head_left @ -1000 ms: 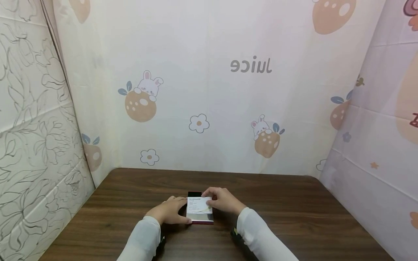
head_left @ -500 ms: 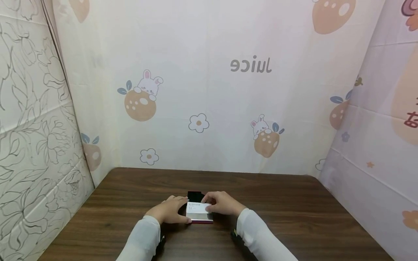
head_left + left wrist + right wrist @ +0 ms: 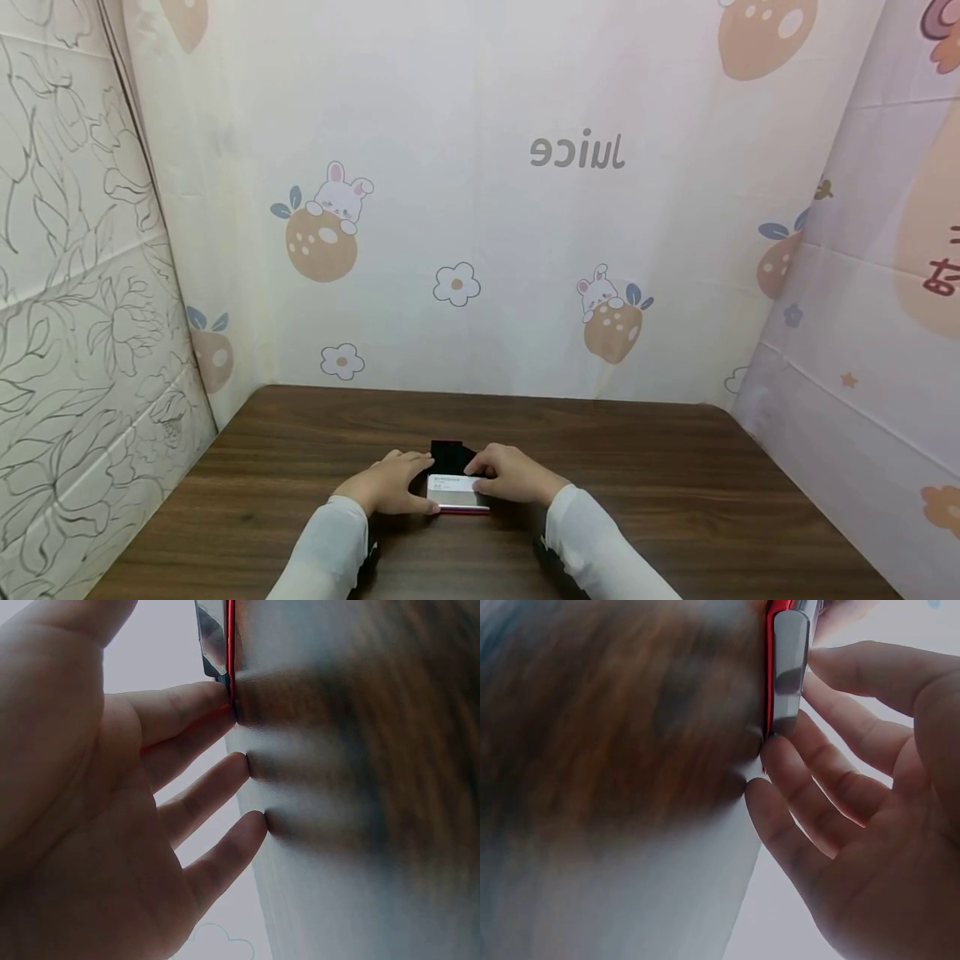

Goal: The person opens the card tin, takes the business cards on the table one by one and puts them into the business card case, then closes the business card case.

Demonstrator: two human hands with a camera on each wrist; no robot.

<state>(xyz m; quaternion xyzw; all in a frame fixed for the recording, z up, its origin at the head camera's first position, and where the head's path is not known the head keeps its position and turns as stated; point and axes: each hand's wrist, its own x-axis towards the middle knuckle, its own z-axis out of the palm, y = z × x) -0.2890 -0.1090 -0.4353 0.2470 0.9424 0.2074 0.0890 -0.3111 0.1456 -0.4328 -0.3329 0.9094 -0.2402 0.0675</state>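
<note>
A slim business card case [image 3: 463,498] with a silver front and a red edge lies on the table. Its black flap [image 3: 447,455] is folded open toward the back. A white printed business card [image 3: 448,481] sits partly under the silver front, with only its far strip showing. My left hand [image 3: 390,486] holds the case at its left side, thumb at the near corner and index finger farther back. My right hand [image 3: 513,473] has its thumb on the card and its index finger at the card's far edge. In the right wrist view, other right fingers touch the case's side [image 3: 789,671].
The dark wood-grain table [image 3: 675,483] extends around both hands. Behind it hangs a pale printed curtain [image 3: 480,208], with further patterned cloth on the left [image 3: 90,292] and on the right [image 3: 855,292].
The card has slid toward me under the case's silver front, so less of it shows and more of the black flap is bare. My right hand moved slightly nearer; the left stayed put.
</note>
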